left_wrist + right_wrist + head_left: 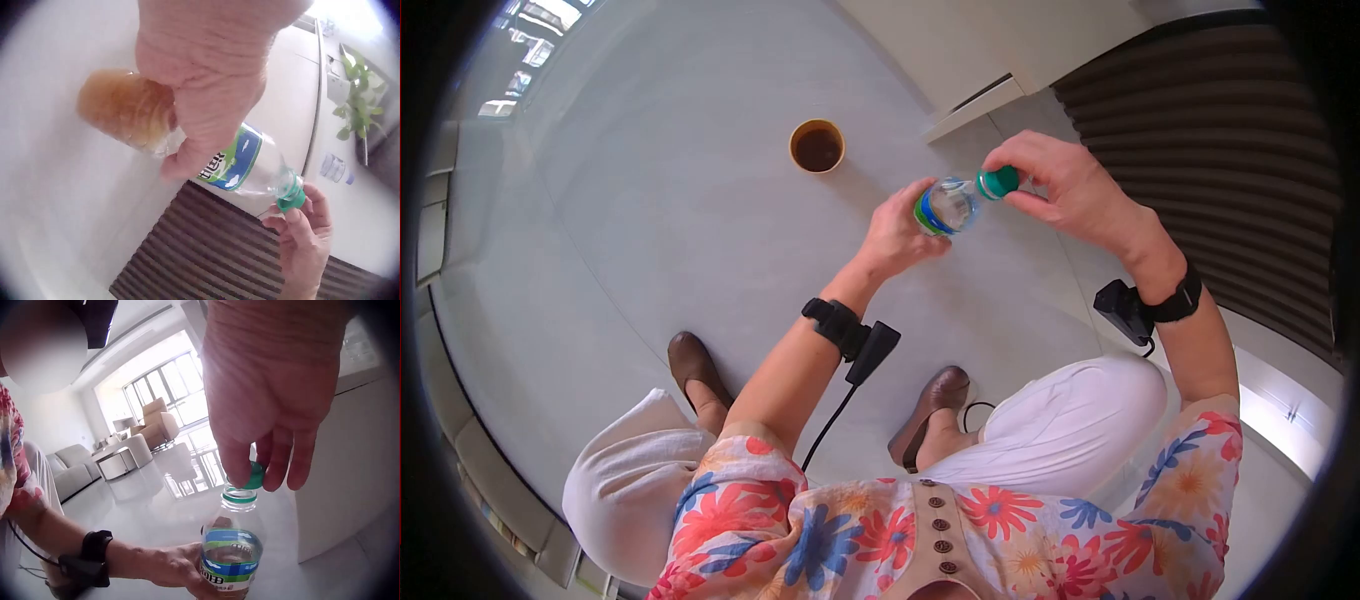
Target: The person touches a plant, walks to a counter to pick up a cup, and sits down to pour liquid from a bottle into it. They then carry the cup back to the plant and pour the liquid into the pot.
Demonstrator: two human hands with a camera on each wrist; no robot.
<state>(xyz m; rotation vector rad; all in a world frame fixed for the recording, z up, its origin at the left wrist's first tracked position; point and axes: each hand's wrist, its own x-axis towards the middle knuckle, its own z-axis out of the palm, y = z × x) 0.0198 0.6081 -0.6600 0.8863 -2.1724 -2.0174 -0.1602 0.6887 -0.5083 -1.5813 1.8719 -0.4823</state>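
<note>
A clear plastic bottle [951, 205] with a blue and green label is gripped round its body by the left hand [897, 232]. Amber-brown liquid [122, 109] shows in its lower part. At the bottle's mouth, the right hand [1080, 190] pinches a green cap [255, 475] between thumb and fingers. The cap sits tilted at the neck [239, 497]; whether it is threaded on cannot be told. Beyond the left hand, a cup [817, 125] with a yellowish rim and dark brown liquid stands upright on the pale floor [700, 200], touched by neither hand.
A brown ribbed mat or panel [1200, 150] lies at the right, beside a pale cabinet [960, 50]. The person's shoes [930, 405] are on the floor near the arms. Behind, the right wrist view shows an armchair [156, 428] and a sofa [72, 472].
</note>
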